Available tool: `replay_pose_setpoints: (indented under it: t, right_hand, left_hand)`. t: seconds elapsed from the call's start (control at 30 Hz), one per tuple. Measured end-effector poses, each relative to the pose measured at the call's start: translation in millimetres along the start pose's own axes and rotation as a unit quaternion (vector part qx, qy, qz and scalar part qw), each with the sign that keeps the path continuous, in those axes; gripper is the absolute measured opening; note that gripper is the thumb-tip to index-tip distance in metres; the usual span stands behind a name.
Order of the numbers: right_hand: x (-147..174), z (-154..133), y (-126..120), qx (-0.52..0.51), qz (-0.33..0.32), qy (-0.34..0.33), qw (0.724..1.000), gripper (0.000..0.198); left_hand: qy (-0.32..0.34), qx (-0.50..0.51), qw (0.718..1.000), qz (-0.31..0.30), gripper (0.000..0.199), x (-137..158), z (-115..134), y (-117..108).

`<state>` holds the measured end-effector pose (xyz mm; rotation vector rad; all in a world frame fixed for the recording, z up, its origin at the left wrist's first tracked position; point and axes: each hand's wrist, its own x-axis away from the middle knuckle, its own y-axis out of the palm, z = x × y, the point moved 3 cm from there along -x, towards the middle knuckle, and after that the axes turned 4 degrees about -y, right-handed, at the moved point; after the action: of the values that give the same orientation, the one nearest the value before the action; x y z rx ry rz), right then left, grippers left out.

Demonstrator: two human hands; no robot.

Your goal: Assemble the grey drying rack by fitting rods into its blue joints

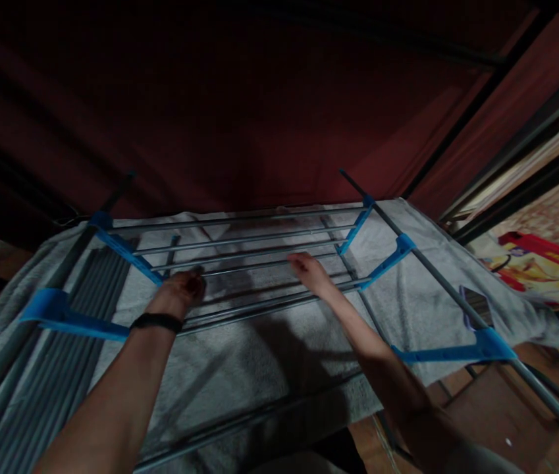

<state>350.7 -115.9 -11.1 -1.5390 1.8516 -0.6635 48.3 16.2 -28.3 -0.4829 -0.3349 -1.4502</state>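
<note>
A rack frame of grey metal tubes with blue plastic brackets (382, 263) lies across a cloth-covered surface. My left hand (185, 288), with a dark band on its wrist, is closed at the left end of a thin grey tube (247, 268). Farther right, my right hand (306, 271) has its fingers curled on the same tube, near its right part. Parallel cross tubes (244, 240) run behind both hands between the left and right brackets. Another pair of tubes (254, 306) passes just in front of them. My fingers partly hide the tube's ends.
Several loose grey tubes (62, 368) lie side by side on the grey cloth (239, 368) at left. A phone (477, 308) rests by the right upright. Beyond the right edge is a red and yellow box (550, 266). A dark red wall covering (259, 118) stands behind.
</note>
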Motion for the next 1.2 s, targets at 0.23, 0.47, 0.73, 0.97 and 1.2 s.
replay_pose_setpoints:
  t: [0.23,0.47,0.73,0.97,1.2]
  right_hand:
    - [109.1,84.3,-77.7,-0.142,0.211,0.202,0.946,0.022]
    - [156.1,143.8,-102.1,-0.267,0.489,0.283,0.78,0.019]
    - [86.5,181.9,-120.7,-0.452,0.353,0.312,0.758,0.006]
    - [46.8,207.8,-108.0,-0.476,0.204,0.27,0.811,0.016]
    - [22.4,220.7,-83.5,-0.439,0.102,0.243,0.859,0.027]
  left_hand:
    - [0.059,-0.205,0.953,-0.215,0.008,23.4,-8.0,97.1]
    - [0.251,-0.407,0.837,-0.266,0.022,46.0,-20.2,182.2]
    - [0.427,-0.599,0.643,-0.215,0.043,36.9,-33.9,221.1]
    - [0.422,-0.615,0.626,-0.226,0.038,21.6,-38.7,234.1]
    - [0.417,-0.602,0.629,-0.261,0.037,6.5,-44.9,250.9]
